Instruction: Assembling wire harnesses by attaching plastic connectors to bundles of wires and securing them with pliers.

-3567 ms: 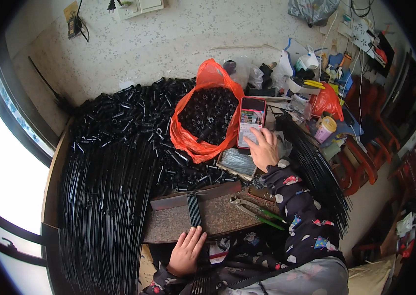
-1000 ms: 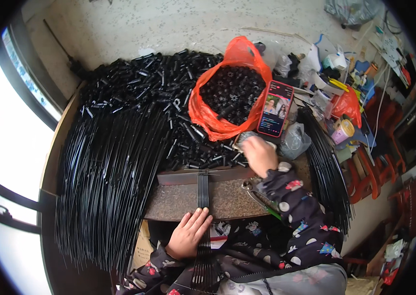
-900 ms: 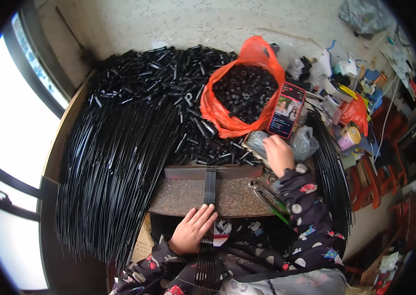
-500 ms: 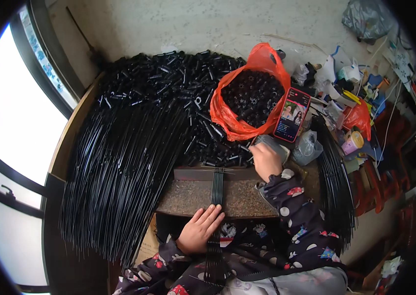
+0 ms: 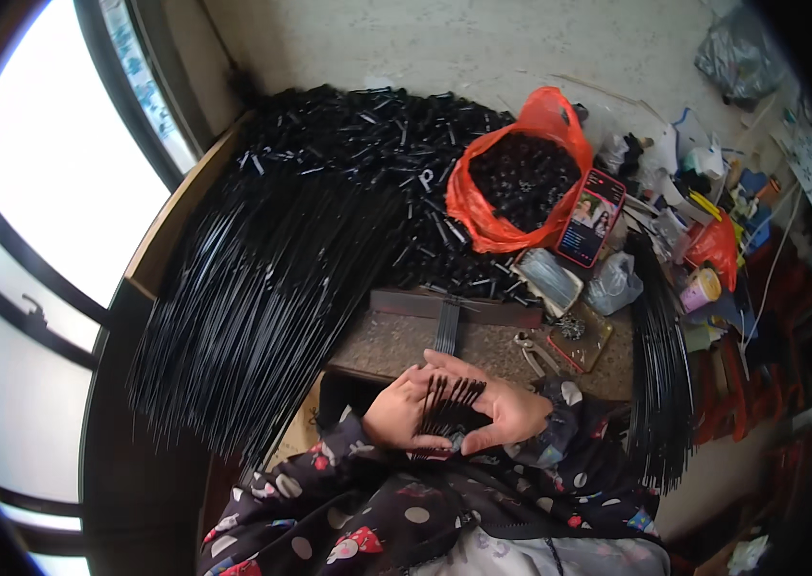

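A narrow bundle of thin black rods [image 5: 446, 334], like umbrella ribs, runs from a dark raised bar [image 5: 507, 313] towards my body. My left hand [image 5: 392, 413] is curled round its near part from the left. Facing it from the right, my right hand [image 5: 513, 411] grips the same bundle, thumb low and fingers on the far side. The rods' near ends fan out between both palms. A thin wire lies across their far ends on the bar. Whether any small piece sits in my fingertips is hidden.
Loose black rods [image 5: 242, 317] fill the left, below heaped black tubes [image 5: 348, 134]. An orange bag [image 5: 468, 206] holds small black parts. Beside it are a phone [image 5: 590, 219], a tray of thin wires [image 5: 550, 278] and pliers [image 5: 533, 353]. More rods [image 5: 657, 374] hang at right.
My right hand has come from the wire tray to the rod bundle. My left hand, flat on the rods before, now curls round them, and their near ends are raised. The view has shifted.
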Demonstrator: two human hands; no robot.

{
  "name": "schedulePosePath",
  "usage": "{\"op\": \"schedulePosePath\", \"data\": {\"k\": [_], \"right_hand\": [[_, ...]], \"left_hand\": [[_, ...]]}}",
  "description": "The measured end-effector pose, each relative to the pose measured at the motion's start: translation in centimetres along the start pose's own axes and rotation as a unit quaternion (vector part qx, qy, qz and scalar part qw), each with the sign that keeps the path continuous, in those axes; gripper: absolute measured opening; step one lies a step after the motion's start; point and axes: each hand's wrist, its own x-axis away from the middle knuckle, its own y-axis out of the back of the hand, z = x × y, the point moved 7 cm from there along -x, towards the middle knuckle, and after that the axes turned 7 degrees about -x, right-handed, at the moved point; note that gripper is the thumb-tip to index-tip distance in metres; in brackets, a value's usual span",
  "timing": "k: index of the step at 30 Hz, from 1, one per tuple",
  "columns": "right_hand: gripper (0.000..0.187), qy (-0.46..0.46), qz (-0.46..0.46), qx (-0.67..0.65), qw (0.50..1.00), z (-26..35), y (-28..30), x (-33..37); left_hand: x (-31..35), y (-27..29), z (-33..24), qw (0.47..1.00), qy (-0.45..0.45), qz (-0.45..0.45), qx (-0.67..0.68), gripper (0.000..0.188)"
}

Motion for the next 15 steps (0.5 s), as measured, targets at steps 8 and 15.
{"op": "schedulePosePath", "data": {"k": [8,15], "right_hand": [[0.035,0.182,-0.198,0.224,0.937,0.7,-4.0,1.5],[0.019,0.381,-0.192,0.209,0.88,8.0,-10.6,8.1]], "left_hand": [[0.8,0.5,-1.2,0.999,-0.014,-0.028,-0.042,0.093],[-1.1,3.3,-4.5,0.986,0.028,0.016,-0.165,0.076]]}}
